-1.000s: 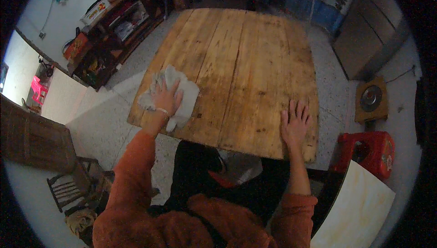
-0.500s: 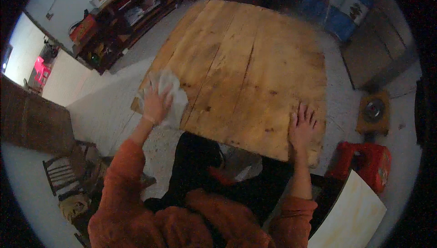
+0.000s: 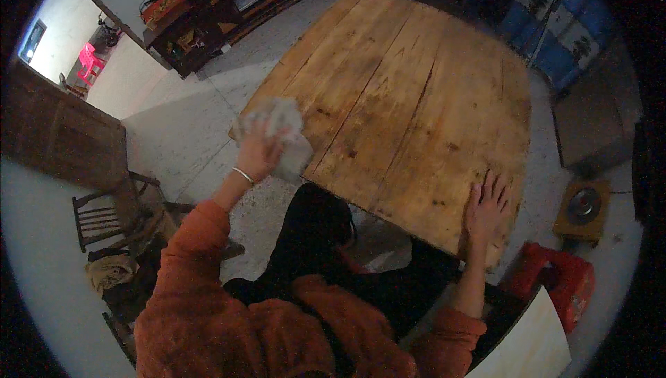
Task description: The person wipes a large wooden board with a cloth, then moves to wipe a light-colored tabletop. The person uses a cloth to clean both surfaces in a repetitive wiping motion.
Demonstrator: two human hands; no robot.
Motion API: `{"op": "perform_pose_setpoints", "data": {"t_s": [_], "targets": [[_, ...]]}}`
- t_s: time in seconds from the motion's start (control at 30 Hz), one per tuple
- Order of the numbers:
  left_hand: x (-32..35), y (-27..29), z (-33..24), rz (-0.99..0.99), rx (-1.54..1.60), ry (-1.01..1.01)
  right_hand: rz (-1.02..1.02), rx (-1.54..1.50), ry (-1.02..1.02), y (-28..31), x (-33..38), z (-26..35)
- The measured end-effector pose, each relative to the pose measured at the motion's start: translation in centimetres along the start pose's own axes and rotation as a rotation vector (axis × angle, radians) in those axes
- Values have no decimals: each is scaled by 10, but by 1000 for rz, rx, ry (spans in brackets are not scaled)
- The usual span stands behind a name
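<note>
The left hand presses a crumpled pale cloth flat on the wooden table, at its near-left corner. The right hand, fingers spread, braces on the near-right edge. Wiping looks under way; a next stroke would call for steady downward pressure.

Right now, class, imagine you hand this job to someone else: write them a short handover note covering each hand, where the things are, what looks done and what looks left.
Left hand: pressed on a crumpled pale cloth at the near-left corner of the wooden table, the cloth partly over the edge.
Right hand: flat on the near-right edge of the table, fingers spread, holding nothing.
Done: cannot tell from the wood which boards have been wiped; the top shows dark marks and stains in places.
Left: judging by the cloth's spot, probably the centre, far side and right part of the top.
</note>
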State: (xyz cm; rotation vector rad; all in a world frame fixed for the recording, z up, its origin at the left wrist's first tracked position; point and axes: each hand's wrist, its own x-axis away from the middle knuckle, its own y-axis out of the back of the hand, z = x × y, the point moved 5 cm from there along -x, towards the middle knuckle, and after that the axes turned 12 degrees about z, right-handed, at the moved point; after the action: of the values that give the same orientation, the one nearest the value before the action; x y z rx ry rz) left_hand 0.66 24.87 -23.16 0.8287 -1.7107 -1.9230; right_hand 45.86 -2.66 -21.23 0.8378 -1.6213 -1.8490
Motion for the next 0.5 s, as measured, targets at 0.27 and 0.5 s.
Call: {"op": "perform_pose_setpoints", "data": {"t_s": [0.27, 0.5], "targets": [[-89, -16, 48, 111, 56, 293, 57, 48, -18, -5, -12, 1], [-56, 24, -84, 20, 149, -204, 69, 61, -21, -3, -11, -1]]}}
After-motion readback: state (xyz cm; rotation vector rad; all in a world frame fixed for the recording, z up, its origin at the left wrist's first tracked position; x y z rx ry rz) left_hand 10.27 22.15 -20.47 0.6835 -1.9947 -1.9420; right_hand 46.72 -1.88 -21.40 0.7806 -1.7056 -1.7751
